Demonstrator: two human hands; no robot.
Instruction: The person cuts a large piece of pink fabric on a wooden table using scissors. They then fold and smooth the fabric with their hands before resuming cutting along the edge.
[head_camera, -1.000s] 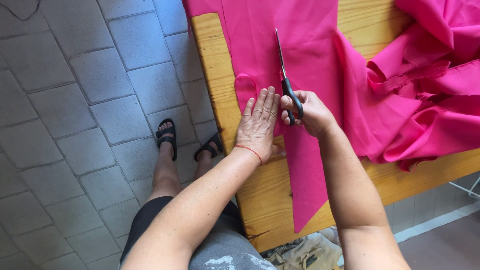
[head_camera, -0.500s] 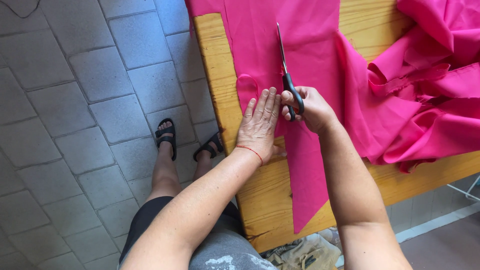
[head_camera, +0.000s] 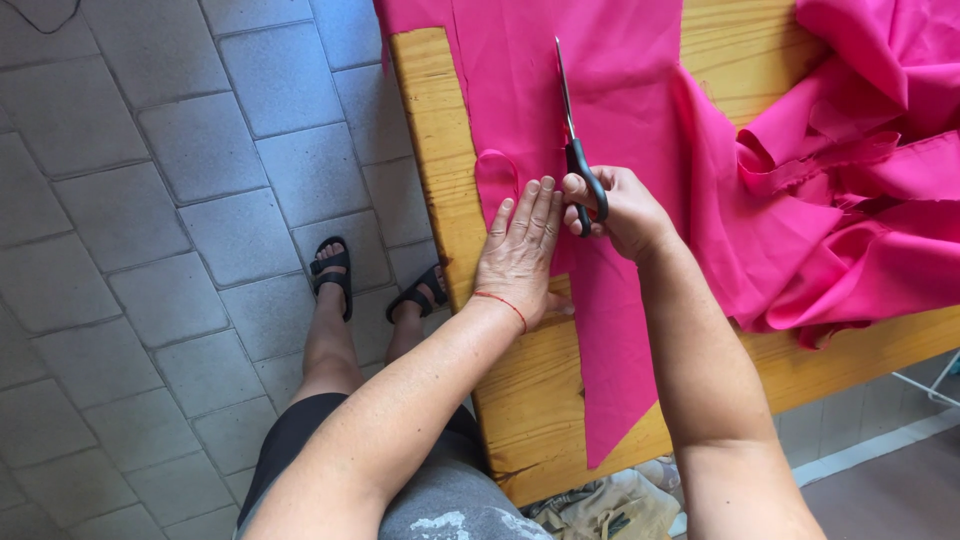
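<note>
We see the pink fabric (head_camera: 610, 120) spread flat across the wooden tabletop (head_camera: 440, 150), with the scissors (head_camera: 572, 140) lying along it, blades pointing away. Our right hand (head_camera: 620, 210) is closed around the black handles. Our left hand (head_camera: 522, 255) lies open, palm down, pressing the cloth just beside them. More fabric sits bunched to the right.
</note>
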